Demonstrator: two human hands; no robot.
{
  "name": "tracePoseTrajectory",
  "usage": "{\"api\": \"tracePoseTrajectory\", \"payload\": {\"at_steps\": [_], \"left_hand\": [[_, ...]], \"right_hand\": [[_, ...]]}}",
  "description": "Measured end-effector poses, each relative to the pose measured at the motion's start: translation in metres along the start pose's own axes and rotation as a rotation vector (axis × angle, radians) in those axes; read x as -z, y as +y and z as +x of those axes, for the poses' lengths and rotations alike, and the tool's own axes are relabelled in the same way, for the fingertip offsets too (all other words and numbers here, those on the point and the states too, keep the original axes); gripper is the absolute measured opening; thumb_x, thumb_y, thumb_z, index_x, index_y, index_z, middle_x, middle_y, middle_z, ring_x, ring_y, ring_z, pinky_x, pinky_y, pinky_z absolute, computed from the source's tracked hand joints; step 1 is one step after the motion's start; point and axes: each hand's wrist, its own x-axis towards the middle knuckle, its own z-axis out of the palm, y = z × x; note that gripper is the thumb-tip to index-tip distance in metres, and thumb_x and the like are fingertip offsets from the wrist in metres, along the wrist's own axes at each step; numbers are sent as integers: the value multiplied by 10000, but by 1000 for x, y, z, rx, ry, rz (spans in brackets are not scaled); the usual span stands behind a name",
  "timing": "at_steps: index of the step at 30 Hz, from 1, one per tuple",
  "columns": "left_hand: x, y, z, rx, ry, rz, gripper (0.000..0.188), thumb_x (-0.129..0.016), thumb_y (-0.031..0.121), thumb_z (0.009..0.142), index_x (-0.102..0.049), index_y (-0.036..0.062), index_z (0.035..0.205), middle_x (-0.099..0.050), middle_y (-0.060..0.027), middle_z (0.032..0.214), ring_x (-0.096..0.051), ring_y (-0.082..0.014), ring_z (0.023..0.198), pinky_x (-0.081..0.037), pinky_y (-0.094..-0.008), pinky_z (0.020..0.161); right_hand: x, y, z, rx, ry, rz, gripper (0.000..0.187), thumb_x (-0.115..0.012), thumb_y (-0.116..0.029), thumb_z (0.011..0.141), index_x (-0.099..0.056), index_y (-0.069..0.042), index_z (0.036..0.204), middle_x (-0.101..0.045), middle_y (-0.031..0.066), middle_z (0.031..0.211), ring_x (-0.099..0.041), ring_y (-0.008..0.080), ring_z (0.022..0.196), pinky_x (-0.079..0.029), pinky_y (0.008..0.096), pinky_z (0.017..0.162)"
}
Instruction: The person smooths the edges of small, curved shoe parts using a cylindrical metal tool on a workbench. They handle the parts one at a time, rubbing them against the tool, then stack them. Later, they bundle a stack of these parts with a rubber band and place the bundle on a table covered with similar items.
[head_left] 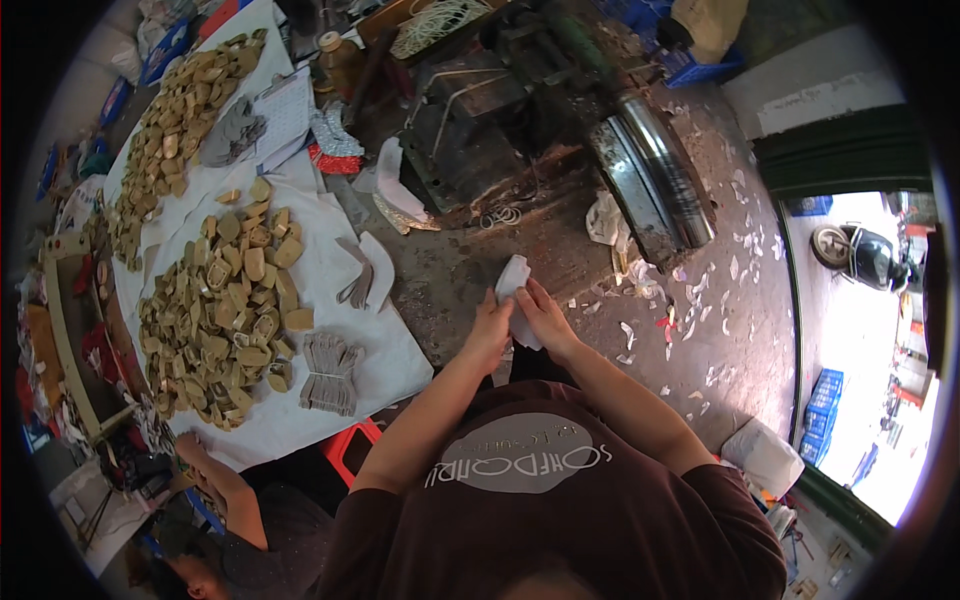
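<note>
Just in front of my body, both hands grip a pale white strip (pixel 513 274), soft-looking like cloth or thin sheet. My left hand (pixel 488 328) is closed on its left side. From the right, my right hand (pixel 547 318) holds it with the fingers closed along its edge. The strip's upper end sticks up past the fingertips and a lower part shows between the palms. Whether it is one layer or several, I cannot tell. Ahead of my hands stands a dark, greasy machine (pixel 475 105) with a shiny metal roller (pixel 660 170).
On the left, a white-covered table (pixel 390 350) bears heaps of tan heel-shaped pieces (pixel 235 290), a tied grey bundle (pixel 330 375) and a curved white piece (pixel 377 272). A co-worker (pixel 240 520) sits lower left near a red stool (pixel 350 445). Scraps (pixel 715 290) litter the floor by the doorway.
</note>
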Motion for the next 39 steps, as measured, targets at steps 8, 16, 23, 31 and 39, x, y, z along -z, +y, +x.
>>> {"api": "tracePoseTrajectory", "payload": {"at_steps": [8, 16, 23, 31, 39], "left_hand": [[-9, 17, -21, -168, -10, -341, 438, -335, 256, 968, -263, 150, 1387, -355, -57, 1362, -389, -218, 1228, -357, -408, 970], [20, 59, 8, -134, 138, -422, 435, -422, 286, 944, -304, 171, 1346, -381, -14, 1297, -381, -155, 1213, -329, -427, 993], [51, 37, 12, -331, 285, -6, 567, -543, 230, 862, -294, 94, 1353, -383, -111, 1286, -356, -277, 1207, -288, -517, 970], [106, 30, 1, -757, 1016, 1268, 606, -652, 104, 721, -393, -25, 1254, -393, -217, 1224, -393, -379, 1122, -316, -496, 908], [126, 33, 3, -657, 1029, 1613, 672, -692, 77, 664, -405, 41, 1272, -449, -144, 1072, -462, -292, 952, -378, -390, 817]], "right_hand": [[-13, -16, 15, 146, -167, -485, 598, -295, -473, 933, -317, -82, 1385, -392, 213, 1326, -321, 398, 1230, -246, 465, 1026], [-43, -50, 86, 64, -409, -873, 628, -307, -572, 893, -296, -226, 1416, -301, 160, 1445, -206, 410, 1342, -174, 610, 1022], [-38, -51, 82, 145, -309, -851, 690, -414, -605, 841, -422, -135, 1346, -442, 140, 1358, -320, 380, 1285, -210, 536, 1032], [-41, -75, 56, 235, -179, -956, 711, -545, -552, 798, -445, -82, 1321, -418, 159, 1359, -296, 374, 1293, -227, 532, 1029], [-15, -72, 45, 389, -74, -835, 598, -593, -443, 814, -499, -59, 1261, -443, 183, 1293, -342, 363, 1239, -250, 535, 1010]]}}
